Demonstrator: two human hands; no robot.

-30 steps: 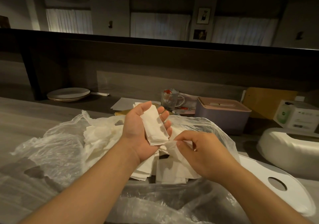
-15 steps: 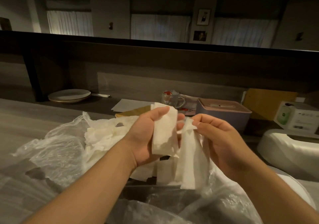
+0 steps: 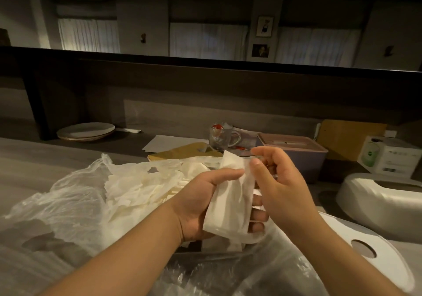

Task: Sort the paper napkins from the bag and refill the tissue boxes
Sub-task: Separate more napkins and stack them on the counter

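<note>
My left hand (image 3: 205,202) lies palm up over the clear plastic bag (image 3: 68,204) and holds a small stack of folded white paper napkins (image 3: 230,206), thumb pressed across the top. My right hand (image 3: 276,181) pinches the upper edge of the top napkin between thumb and fingers. More loose white napkins (image 3: 146,190) lie piled inside the open bag behind my left wrist. A white oval tissue box body (image 3: 374,197) stands open at the right, and its flat white lid with a round hole (image 3: 365,257) lies in front of it.
A pink-lidded lilac tissue box (image 3: 294,154) stands behind my hands, next to a glass mug (image 3: 222,136). Stacked plates (image 3: 85,131) sit at back left, papers and a brown envelope (image 3: 182,152) in the middle, a white carton (image 3: 390,156) at far right.
My right hand lifted a napkin out of the bag and brought it onto the stack in my left hand. The left hand tilted and closed its thumb over the napkins.
</note>
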